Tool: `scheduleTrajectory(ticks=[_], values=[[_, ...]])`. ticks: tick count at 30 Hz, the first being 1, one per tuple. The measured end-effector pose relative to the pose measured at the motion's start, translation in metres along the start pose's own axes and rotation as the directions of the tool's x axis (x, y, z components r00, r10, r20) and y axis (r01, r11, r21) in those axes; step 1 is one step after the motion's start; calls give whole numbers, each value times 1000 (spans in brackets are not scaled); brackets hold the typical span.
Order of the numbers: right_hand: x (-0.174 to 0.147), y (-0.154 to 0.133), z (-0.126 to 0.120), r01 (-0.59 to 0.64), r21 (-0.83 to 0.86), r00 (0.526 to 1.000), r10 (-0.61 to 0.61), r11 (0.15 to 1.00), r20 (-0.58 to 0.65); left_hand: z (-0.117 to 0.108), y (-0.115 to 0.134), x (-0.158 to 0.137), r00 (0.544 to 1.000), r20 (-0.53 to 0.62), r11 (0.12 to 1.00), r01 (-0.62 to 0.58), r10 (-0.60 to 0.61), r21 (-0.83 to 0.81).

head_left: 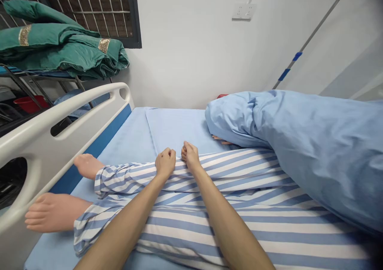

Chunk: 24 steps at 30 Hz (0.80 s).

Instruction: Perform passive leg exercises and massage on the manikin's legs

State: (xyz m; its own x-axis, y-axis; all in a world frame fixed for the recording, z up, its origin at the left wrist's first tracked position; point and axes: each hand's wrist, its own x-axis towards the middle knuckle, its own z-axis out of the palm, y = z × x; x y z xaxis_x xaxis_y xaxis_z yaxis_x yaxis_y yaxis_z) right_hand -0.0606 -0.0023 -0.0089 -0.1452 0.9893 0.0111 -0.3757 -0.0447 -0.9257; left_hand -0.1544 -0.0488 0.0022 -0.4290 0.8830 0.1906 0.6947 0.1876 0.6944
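Note:
A figure with smooth, manikin-like feet [50, 212] lies on the bed in blue-and-white striped trousers [254, 218]. My left hand [165, 162] is closed in a fist over the far trouser leg, around the shin or knee. Beside it, a small gap to the right, my right hand [190, 155] is also a fist, thumb side up. No cloth shows pulled up between the fingers of either hand. Whether the fists touch the leg is hard to tell. A light blue quilt [299, 130] is folded back over the upper body, with some fingertips [221, 139] showing under its edge.
At the left stands the white bed end board [86, 102]. Blue sheet [176, 126] covers the mattress up to the wall. Green padded bedding [68, 46] lies piled on a frame by the barred window. A metal pole [314, 34] leans at the right behind the quilt.

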Motion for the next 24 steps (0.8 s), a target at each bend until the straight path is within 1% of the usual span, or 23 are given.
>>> scheduleTrajectory(ticks=[2,4,6,7,9,12,14,18,21,24], values=[[0,0,0,0,5,1000,0,1000,-2,0,15,5,1000,-26,996,-19,17,-93],[0,1,0,6,12,1000,-5,1000,-13,4,30,10,998,-45,968,-51,41,-245],[1,1,-1,30,8,999,-30,1000,-40,12,40,11,998,-53,927,-35,17,-373],[1,2,-1,47,-5,997,-47,999,-55,16,42,10,998,-54,916,-11,-11,-400],[2,3,-2,90,-48,992,-94,995,-83,26,40,6,997,-64,930,25,-52,-366],[2,5,-3,145,-122,980,-160,982,-121,35,30,-2,997,-70,976,30,-46,-215],[2,7,-4,171,-167,973,-193,971,-129,36,27,-5,998,-58,990,17,-25,-138],[1,11,-3,191,-254,965,-229,948,-129,32,26,-6,1000,-21,998,19,-20,-65],[2,2,-2,186,-414,964,-247,891,-97,30,27,-5,1000,-6,999,27,-27,-39],[5,-20,-4,207,-553,966,-258,807,-14,31,25,-4,1000,-3,1000,7,-7,-27]])
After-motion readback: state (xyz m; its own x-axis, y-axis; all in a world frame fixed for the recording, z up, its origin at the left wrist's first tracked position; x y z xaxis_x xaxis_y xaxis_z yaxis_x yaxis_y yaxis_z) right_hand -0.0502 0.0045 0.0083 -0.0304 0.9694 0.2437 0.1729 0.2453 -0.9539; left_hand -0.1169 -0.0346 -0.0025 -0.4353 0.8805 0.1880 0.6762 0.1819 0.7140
